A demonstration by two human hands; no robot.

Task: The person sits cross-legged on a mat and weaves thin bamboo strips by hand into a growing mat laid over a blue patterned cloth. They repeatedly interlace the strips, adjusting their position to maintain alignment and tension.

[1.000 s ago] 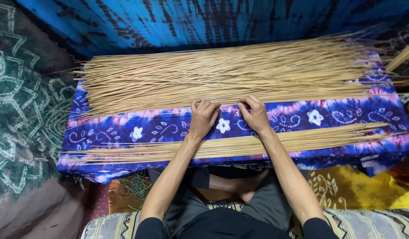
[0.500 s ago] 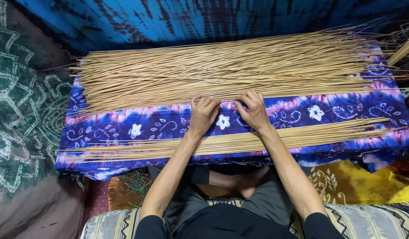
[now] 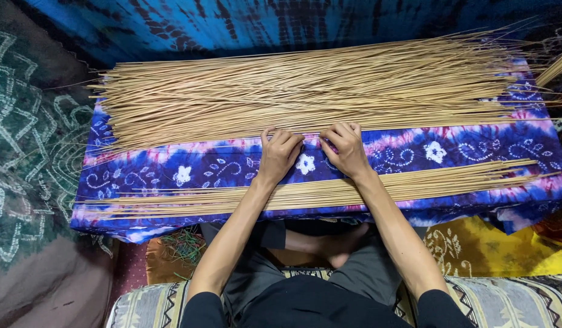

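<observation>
- Where the large far pile of thin sticks (image 3: 305, 91) meets bare cloth, the left hand (image 3: 280, 153) and right hand (image 3: 345, 147) rest palm-down, fingers curled onto its near edge, seemingly to draw sticks away.
- A smaller sorted bundle (image 3: 317, 191) lies near, across the blue-and-purple flowered cloth (image 3: 414, 149) on the counter.
- Against half a second earlier, hands and piles look practically unchanged.

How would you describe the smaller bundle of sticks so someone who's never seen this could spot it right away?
Start at the low table draped in a blue and purple tie-dye cloth with white flowers. Along its near edge, under the person's forearms, lies the smaller bundle of sticks. It is a thin flat band, unlike the big pile of sticks along the far edge, which the left hand and right hand touch.
</observation>
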